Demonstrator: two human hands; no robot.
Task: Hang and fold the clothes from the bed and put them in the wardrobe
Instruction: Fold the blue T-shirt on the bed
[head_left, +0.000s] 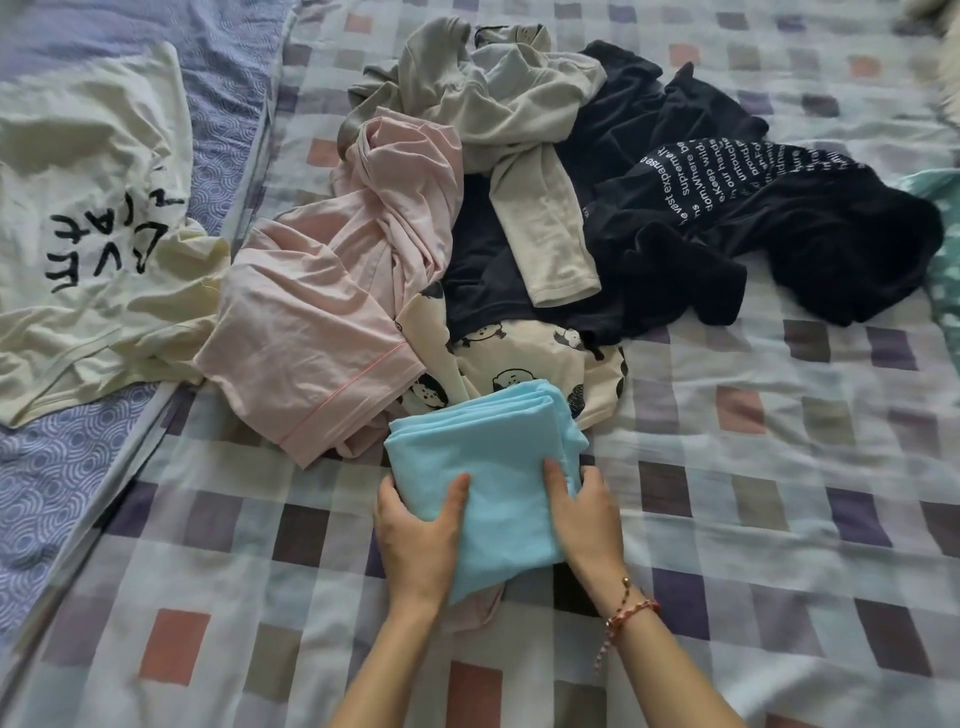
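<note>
A folded light-blue garment (498, 467) lies on the checked bed sheet (779, 519) in front of me. My left hand (418, 540) grips its left edge, thumb on top. My right hand (584, 514) grips its right edge, fingers tucked under the folds. Behind it sits a loose pile: a pink garment (332, 312), a cream piece with animal prints (524, 358), a grey-beige long-sleeved top (498, 114) and a black shirt with white lettering (753, 223). A small pink piece (480, 605) peeks out under the blue garment.
A cream T-shirt with black letters (88, 218) lies at the left, partly on a blue patterned cover (57, 467). A teal patterned cloth (948, 260) shows at the right edge. Bare checked sheet stretches in front and to the right.
</note>
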